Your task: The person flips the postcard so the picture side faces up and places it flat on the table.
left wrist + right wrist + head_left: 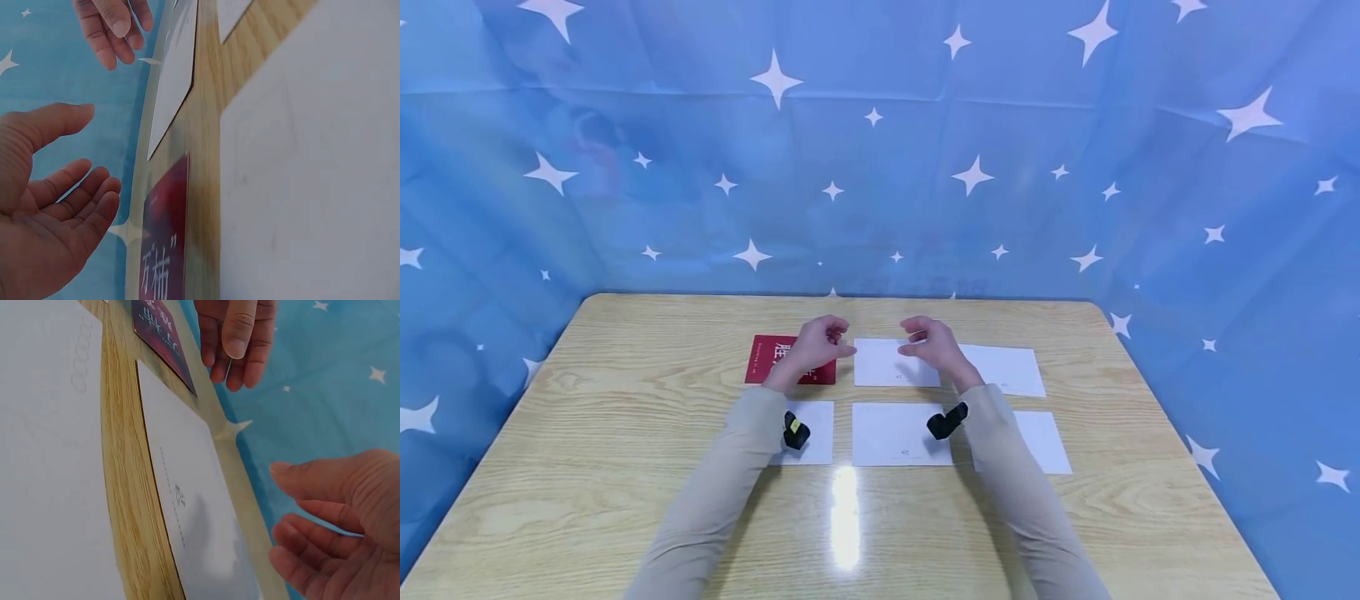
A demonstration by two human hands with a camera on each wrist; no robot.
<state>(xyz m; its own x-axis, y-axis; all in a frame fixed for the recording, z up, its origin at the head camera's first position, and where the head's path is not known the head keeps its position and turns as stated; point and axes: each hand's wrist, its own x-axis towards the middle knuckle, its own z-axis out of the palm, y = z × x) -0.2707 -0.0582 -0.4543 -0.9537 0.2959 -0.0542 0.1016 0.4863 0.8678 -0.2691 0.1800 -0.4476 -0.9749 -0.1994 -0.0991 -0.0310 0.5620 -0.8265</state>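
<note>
The red card is lying flat on the bench, in the far row, partly hidden behind the left hand, with a white envelope sitting just right of it. Both are looking light and thin to me: the card probably stiffer and a bit slick, going by its sheen, and the envelope likely bending or creasing easily. I'd be going for a short edge or corner on either, since the flat faces aren't offering anything to pinch. As for pose, both forearms are reaching forward, and the left hand and right hand are hovering above the paper, facing each other. Each grip is hanging released, thumb apart from loosely curving fingers, holding nothing.
</note>
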